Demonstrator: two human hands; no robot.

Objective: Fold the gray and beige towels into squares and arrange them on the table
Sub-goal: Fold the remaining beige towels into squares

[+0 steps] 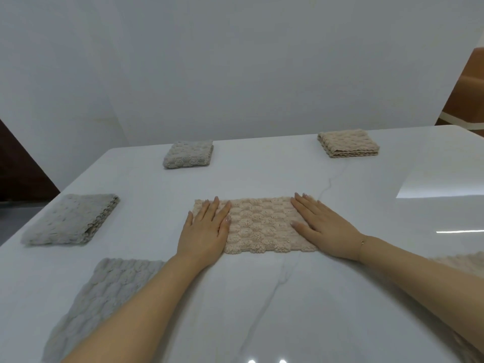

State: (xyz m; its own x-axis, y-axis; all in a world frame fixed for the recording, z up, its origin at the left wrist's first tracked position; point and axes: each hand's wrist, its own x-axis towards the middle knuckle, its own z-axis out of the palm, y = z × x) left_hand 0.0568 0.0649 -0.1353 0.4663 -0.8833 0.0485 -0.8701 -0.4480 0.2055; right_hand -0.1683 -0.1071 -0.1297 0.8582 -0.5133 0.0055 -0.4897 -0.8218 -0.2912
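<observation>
My left hand (207, 226) and right hand (318, 224) cover both ends of the beige towel (258, 224). My left forearm hides a corner of the gray towel (104, 297) at lower left. At the right edge, another beige towel (463, 262) is cut off and blurred.

The white marble-look table (262, 297) is glossy and smooth, with thin grey veins and bright reflections at 3 o'clock. The beige rectangular cloth towel (258, 226) at centre is nubby, tufted terry, matt. The folded gray cloth square (69, 218) at 9 o'clock looks equally plush, soft and matt.
</observation>
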